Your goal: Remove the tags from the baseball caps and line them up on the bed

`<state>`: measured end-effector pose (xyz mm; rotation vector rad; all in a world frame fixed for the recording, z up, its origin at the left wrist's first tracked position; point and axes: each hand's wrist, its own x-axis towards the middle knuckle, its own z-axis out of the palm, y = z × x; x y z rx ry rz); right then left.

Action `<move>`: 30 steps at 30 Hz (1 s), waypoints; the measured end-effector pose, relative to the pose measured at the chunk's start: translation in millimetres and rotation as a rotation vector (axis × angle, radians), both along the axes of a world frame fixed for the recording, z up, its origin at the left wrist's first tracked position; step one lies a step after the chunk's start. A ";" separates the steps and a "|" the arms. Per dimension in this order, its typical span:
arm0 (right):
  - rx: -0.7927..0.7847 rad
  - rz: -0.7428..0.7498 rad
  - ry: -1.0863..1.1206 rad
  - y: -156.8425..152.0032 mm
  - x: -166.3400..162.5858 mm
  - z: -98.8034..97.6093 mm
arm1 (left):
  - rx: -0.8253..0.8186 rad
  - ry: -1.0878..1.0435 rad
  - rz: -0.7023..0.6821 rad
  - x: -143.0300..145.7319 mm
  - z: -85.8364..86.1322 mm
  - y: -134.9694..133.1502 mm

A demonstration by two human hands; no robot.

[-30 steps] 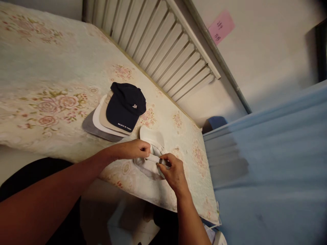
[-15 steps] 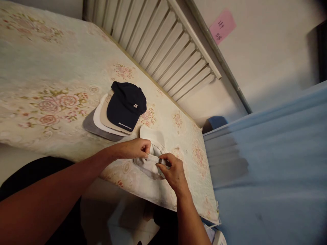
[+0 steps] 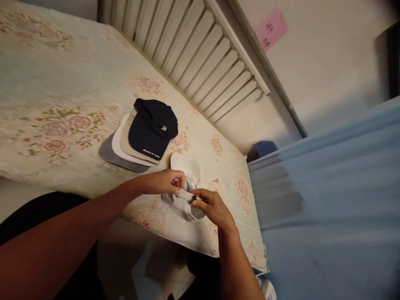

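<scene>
Right grip [image 3: 215,208] turned, forearm [image 3: 237,262] shifted outward

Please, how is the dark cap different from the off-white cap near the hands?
Colour: the dark cap is navy or black with pale lettering; the off-white cap shows no lettering.
Brim: the dark cap's points toward the person's side, the off-white cap's away.
Handling: the dark cap lies untouched on other caps; the left hand and right hand hold the off-white cap's strap.
Both have curved brims.
</scene>
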<state>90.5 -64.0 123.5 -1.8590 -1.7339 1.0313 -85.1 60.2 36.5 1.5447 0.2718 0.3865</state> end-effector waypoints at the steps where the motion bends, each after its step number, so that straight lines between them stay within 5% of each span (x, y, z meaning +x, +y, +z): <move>1: -0.029 0.012 0.018 1.6 0.5 1.2 | 0.006 0.001 0.000 0.1 0.0 0.0; 30: -0.039 -0.164 0.150 8.6 6.5 -27.7 | 0.006 0.003 -0.011 -0.8 4.2 0.1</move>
